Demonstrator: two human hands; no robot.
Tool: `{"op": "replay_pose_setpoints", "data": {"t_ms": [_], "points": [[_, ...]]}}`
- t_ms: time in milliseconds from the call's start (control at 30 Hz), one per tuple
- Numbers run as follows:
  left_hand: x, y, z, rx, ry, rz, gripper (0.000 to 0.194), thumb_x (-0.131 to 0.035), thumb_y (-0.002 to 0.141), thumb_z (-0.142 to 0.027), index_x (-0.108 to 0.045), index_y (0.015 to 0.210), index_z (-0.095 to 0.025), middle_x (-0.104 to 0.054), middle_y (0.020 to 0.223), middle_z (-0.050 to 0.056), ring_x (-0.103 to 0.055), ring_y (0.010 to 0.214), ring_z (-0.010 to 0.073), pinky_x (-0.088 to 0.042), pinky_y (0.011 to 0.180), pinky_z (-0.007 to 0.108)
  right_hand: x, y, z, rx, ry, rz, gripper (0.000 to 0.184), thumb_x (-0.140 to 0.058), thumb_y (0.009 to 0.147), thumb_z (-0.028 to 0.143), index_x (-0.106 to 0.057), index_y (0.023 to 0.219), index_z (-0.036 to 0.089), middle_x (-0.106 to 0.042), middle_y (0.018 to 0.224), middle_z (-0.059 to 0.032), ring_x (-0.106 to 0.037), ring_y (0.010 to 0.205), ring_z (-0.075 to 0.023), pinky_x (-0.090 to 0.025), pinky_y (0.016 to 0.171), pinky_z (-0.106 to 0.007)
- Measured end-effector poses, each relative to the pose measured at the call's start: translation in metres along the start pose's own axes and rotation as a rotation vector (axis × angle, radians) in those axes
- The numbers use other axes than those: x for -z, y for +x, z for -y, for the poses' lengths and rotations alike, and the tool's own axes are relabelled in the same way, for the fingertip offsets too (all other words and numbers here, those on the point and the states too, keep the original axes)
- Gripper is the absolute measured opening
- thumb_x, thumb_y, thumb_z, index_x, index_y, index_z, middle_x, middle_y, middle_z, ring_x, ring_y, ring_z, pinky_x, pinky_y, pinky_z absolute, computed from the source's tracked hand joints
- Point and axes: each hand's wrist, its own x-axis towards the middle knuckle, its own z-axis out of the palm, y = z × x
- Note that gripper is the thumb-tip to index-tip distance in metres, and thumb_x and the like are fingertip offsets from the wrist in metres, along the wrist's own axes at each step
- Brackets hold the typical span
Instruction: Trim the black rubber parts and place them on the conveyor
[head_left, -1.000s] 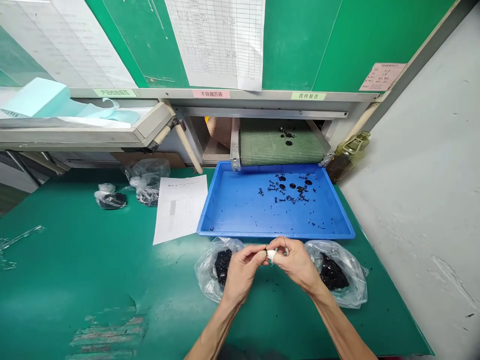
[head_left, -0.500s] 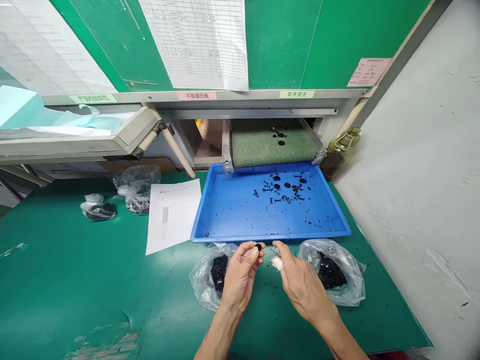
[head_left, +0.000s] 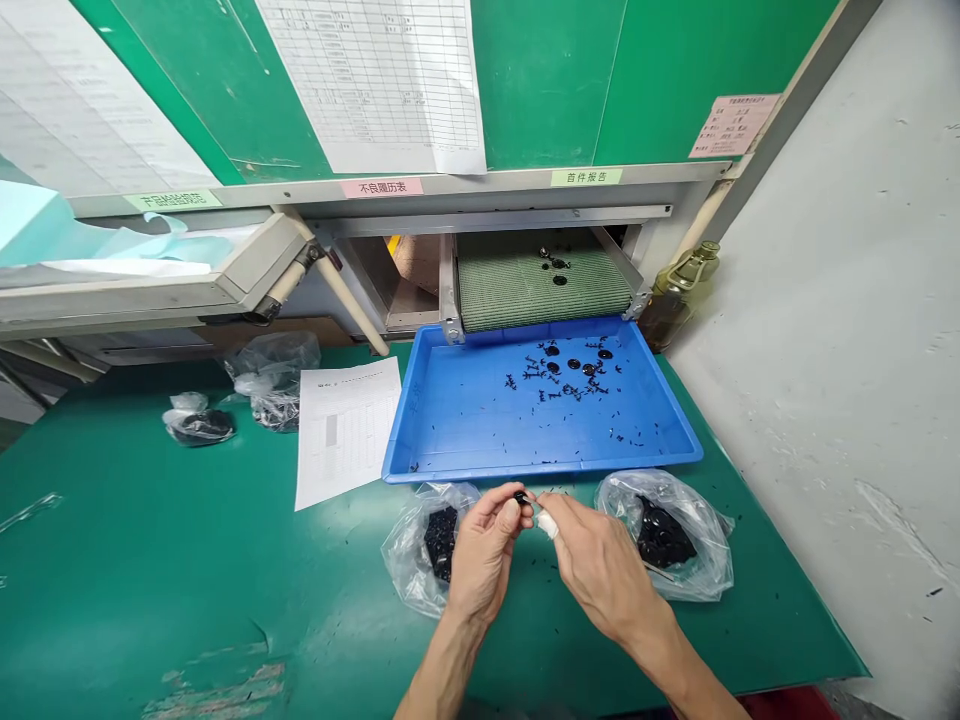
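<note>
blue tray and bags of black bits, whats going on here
A person is working at a green bench. The left hand pinches a small black part in its fingertips, and the right hand, with a white-wrapped fingertip, is close against it. Clear plastic bags of black parts lie to the left and right of the hands. Behind them, a blue tray holds scattered black bits and discs, just below a green mesh conveyor belt.
</note>
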Motion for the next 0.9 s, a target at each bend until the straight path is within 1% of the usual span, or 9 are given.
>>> {"op": "replay_pose_setpoints", "data": {"t_ms": [167,333,400,467,533,633,667,733,900], "points": [[0.002,0.002,0.004,0.021,-0.008,0.012,0.023,-0.080,0.068,-0.026,-0.073,0.087,-0.016,-0.071,0.081,0.005,-0.061,0.067,0.0099,-0.051,0.068,0.022,-0.002,0.001,0.001,-0.028,-0.034,-0.012,0.026,-0.036,0.089,0.010,-0.057,0.100,0.022,-0.062,0.078,-0.0017,-0.056,0.060,-0.0156,-0.029,0.052,-0.026],[0.004,0.010,0.004,0.005,0.041,0.002,0.025,-0.080,0.067,-0.028,-0.073,0.088,-0.017,-0.069,0.077,0.003,-0.060,0.068,0.0105,-0.050,0.069,0.022,-0.005,0.005,-0.007,-0.086,0.081,-0.024,0.029,-0.037,0.087,0.007,-0.058,0.100,0.023,-0.065,0.088,-0.0028,-0.062,0.073,-0.0170,-0.038,0.059,-0.025],[0.003,0.021,0.000,-0.041,0.099,0.042,0.025,-0.079,0.067,-0.029,-0.072,0.089,-0.019,-0.068,0.080,0.002,-0.059,0.068,0.0106,-0.049,0.069,0.023,-0.006,0.008,-0.014,-0.109,0.142,-0.046,0.030,-0.037,0.087,0.007,-0.059,0.101,0.023,-0.066,0.091,-0.0029,-0.063,0.078,-0.0172,-0.041,0.064,-0.025],[-0.001,0.041,-0.006,-0.111,0.250,0.132,0.022,-0.076,0.069,-0.031,-0.072,0.088,-0.021,-0.067,0.081,0.002,-0.058,0.068,0.0120,-0.048,0.069,0.026,-0.006,0.011,-0.022,-0.128,0.184,-0.069,0.032,-0.036,0.088,0.008,-0.059,0.103,0.024,-0.067,0.092,-0.0024,-0.064,0.079,-0.0168,-0.044,0.067,-0.025],[-0.005,0.067,-0.013,-0.208,0.510,0.195,0.018,-0.075,0.069,-0.031,-0.072,0.084,-0.021,-0.066,0.080,0.003,-0.058,0.070,0.0150,-0.048,0.070,0.029,-0.005,0.013,-0.032,-0.156,0.196,-0.087,0.034,-0.036,0.088,0.008,-0.060,0.105,0.025,-0.068,0.092,-0.0019,-0.064,0.080,-0.0168,-0.045,0.069,-0.026],[-0.009,0.101,-0.017,-0.331,0.781,0.169,0.012,-0.076,0.067,-0.026,-0.074,0.078,-0.021,-0.064,0.082,0.003,-0.057,0.080,0.0178,-0.046,0.079,0.031,-0.004,0.013,-0.046,-0.201,0.184,-0.094,0.036,-0.037,0.087,0.008,-0.061,0.108,0.025,-0.069,0.094,-0.0019,-0.065,0.083,-0.0177,-0.046,0.072,-0.027],[-0.009,0.109,-0.017,-0.334,0.784,0.156,0.012,-0.076,0.066,-0.026,-0.074,0.078,-0.022,-0.064,0.083,0.003,-0.057,0.081,0.0175,-0.045,0.080,0.030,-0.004,0.013,-0.050,-0.212,0.184,-0.092,0.036,-0.037,0.087,0.008,-0.061,0.108,0.025,-0.069,0.094,-0.0019,-0.065,0.084,-0.0179,-0.047,0.072,-0.027],[-0.009,0.115,-0.015,-0.247,0.658,0.153,0.017,-0.078,0.066,-0.027,-0.073,0.081,-0.022,-0.064,0.080,0.002,-0.057,0.076,0.0154,-0.046,0.075,0.028,-0.005,0.013,-0.058,-0.227,0.196,-0.094,0.036,-0.037,0.087,0.008,-0.062,0.107,0.026,-0.069,0.097,-0.0022,-0.065,0.086,-0.0181,-0.048,0.074,-0.028],[-0.009,0.103,-0.008,0.090,0.085,0.161,0.030,-0.086,0.056,-0.027,-0.070,0.078,-0.015,-0.067,0.075,0.002,-0.057,0.061,0.0087,-0.047,0.058,0.019,-0.005,0.020,-0.065,-0.228,0.270,-0.127,0.038,-0.038,0.086,0.008,-0.062,0.111,0.024,-0.068,0.107,-0.0037,-0.065,0.093,-0.0190,-0.050,0.079,-0.030]]}}
